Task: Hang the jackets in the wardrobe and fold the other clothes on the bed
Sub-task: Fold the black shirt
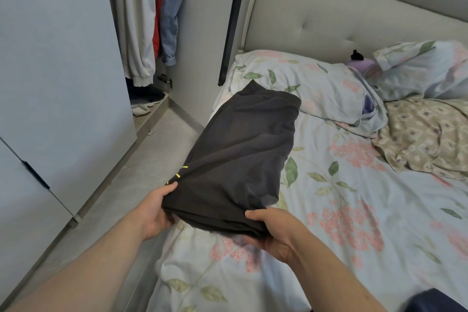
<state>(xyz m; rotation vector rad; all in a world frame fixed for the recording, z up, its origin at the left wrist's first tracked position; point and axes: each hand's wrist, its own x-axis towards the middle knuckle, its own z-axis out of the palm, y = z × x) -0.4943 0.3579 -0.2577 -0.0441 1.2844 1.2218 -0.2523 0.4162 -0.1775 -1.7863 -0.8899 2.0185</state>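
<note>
Nearest, at five o'clock in the view, a corner of dark blue cloth (435,301) shows at the frame's edge; what it is cannot be told. Just beyond, the left hand (158,210) pinches the dark garment (243,149) at its seven o'clock corner, thumb on top and fingers curled under. The right hand (273,233) grips the five o'clock corner the same way. The garment lies part-folded on the bed (354,223), along its left side, its far end touching the pillow (304,83) at twelve. To fold it well, I judge both corners should travel together toward twelve, level and taut, so the near edge lands square on the far one, and the creases then be smoothed flat. At eleven, jackets (147,7) hang in the open wardrobe (63,58).
</note>
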